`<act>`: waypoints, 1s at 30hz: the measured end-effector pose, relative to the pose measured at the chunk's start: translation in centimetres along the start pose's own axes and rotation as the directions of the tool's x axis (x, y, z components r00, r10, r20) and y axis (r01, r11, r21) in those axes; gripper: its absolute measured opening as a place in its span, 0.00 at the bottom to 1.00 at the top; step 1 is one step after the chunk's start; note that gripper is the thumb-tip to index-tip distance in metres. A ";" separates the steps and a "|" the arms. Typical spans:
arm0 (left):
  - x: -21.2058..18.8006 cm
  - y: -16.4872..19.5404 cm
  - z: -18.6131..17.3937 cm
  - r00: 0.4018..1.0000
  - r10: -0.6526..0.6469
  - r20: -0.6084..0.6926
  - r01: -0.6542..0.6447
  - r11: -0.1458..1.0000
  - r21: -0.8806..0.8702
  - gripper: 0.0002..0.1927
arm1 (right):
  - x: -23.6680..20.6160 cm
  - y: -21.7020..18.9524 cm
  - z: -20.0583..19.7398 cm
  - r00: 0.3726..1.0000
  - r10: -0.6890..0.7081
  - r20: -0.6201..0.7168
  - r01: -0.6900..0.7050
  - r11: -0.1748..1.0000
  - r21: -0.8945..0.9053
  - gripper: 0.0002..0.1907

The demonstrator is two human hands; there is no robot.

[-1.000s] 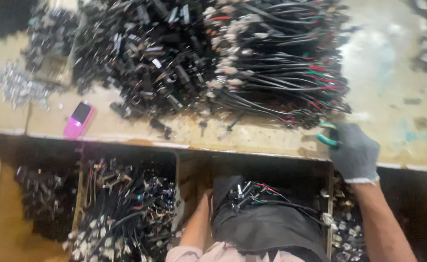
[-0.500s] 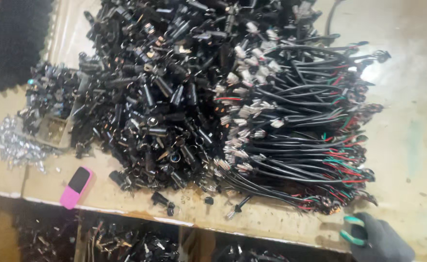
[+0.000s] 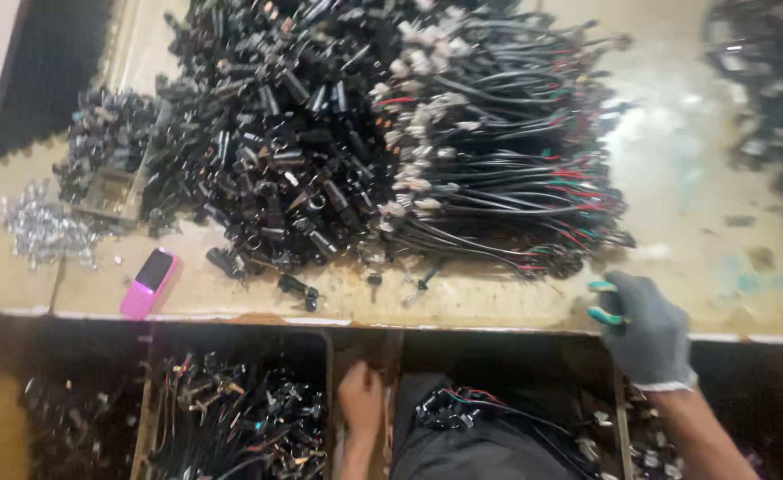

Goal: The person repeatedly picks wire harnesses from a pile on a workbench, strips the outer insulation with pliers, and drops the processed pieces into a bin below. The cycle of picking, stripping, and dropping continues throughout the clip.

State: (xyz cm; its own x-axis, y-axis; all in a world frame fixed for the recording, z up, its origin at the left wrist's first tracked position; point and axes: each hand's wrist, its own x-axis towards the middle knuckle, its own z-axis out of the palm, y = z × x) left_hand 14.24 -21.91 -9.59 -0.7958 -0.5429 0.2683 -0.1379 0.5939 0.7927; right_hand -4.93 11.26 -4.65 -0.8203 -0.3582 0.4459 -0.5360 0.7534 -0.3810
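A big tangled heap of black rubbery cables with white plastic plugs and red and green wire ends (image 3: pixel 498 169) lies on the worn, stained beige worktable (image 3: pixel 703 258), running into a mound of glossy black cylindrical connector parts (image 3: pixel 276 160) on its left. The right hand (image 3: pixel 645 333), in a grey knit glove with teal fingertips, rests palm down on the table's front edge just beside the cable heap's lower right corner; its fingers are curled in narrowly, and whether they pinch anything cannot be told. Its bare forearm angles down to the lower right. The left hand (image 3: pixel 360 400) is bare and sits low, below the table edge, fingers bent over the wooden divider (image 3: pixel 331 391) between an open tray of mixed black wired pieces (image 3: pixel 231 418) and a dark bundle of cables on the lap (its grip is too dim to judge). Near the table's left front lie a small pink phone (image 3: pixel 149 283) and a scatter of shiny silver metal bits (image 3: pixel 45 227).
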 end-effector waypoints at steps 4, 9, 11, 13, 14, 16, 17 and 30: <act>6.6 2.5 -5.7 0.908 0.293 -0.301 -0.240 0.950 0.201 0.07 | 1.9 -3.8 -0.9 0.992 -0.115 -0.043 0.119 0.986 0.120 0.23; 17.3 1.7 -7.5 0.917 0.282 -0.281 -0.160 0.907 0.389 0.37 | 6.0 -6.2 0.9 0.952 -0.274 0.135 0.273 0.962 0.021 0.28; 19.3 2.2 -6.4 0.965 0.155 -0.210 -0.063 0.920 0.388 0.41 | 6.0 -6.3 1.6 0.951 -0.258 0.173 0.265 0.964 -0.017 0.27; 19.7 2.5 -5.1 0.957 0.094 -0.276 0.008 0.937 0.349 0.41 | 5.2 -6.4 1.8 0.965 -0.190 0.179 0.199 0.979 -0.035 0.17; 19.6 2.6 -4.3 0.949 0.068 -0.307 0.041 0.942 0.334 0.41 | 4.6 -6.7 1.9 0.971 -0.197 0.134 0.199 0.980 -0.002 0.19; 19.0 3.1 -2.7 0.952 -0.008 -0.306 0.129 0.917 0.377 0.41 | 3.6 -7.3 1.7 0.974 -0.223 0.039 0.221 0.974 0.057 0.22; 18.6 3.3 -2.1 0.949 -0.062 -0.308 0.188 0.898 0.398 0.42 | 3.2 -7.8 1.6 0.980 -0.198 0.013 0.196 0.978 0.069 0.23; 16.6 2.5 1.3 0.854 0.277 -0.441 -0.059 0.893 0.447 0.32 | 1.0 -9.7 0.5 0.999 0.003 -0.052 0.002 0.995 0.098 0.21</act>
State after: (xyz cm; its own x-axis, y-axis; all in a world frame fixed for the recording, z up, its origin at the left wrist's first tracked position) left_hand -0.13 -28.66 -3.83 -0.4573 -0.5608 0.6902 -0.3395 0.8274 0.4473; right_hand -0.66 3.32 -0.89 -0.8102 -0.3269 0.4865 -0.5549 0.6951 -0.4572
